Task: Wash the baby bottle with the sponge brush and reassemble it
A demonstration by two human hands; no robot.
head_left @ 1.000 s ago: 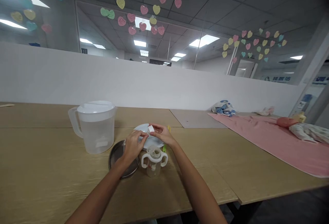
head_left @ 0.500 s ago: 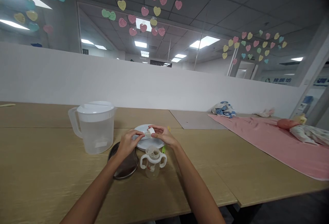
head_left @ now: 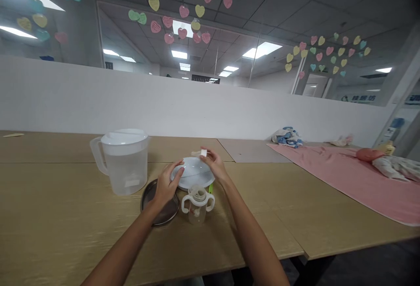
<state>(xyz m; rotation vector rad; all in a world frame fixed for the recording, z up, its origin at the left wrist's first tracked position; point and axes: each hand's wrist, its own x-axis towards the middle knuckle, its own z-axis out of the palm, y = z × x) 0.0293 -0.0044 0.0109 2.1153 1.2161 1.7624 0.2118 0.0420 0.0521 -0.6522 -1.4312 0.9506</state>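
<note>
My right hand (head_left: 214,164) pinches a bottle nipple (head_left: 204,152) by its white collar, above the far right side of a white plate (head_left: 194,184). The clear teat points left. At the plate's left edge is my left hand (head_left: 169,184), thumb and fingers apart with nothing in them; whether it touches the rim I cannot tell. Closer to me stands an uncapped clear baby bottle (head_left: 197,213) with two white handles, upright on the table. A dark metal kidney-shaped tray (head_left: 166,212) lies partly beneath my left hand and wrist.
To the left stands a lidded clear pitcher (head_left: 128,167) holding clear liquid. Something bright green (head_left: 211,188) shows beside the plate. A pink cloth (head_left: 334,172) covers the table's right part, with a bundled blue-and-white cloth (head_left: 287,137) at its far corner. A white wall (head_left: 197,111) borders the back.
My hands have parted. The left has let go of the teat and its fingers have spread; the right has lifted the nipple up and away to the right, and turned it sideways.
</note>
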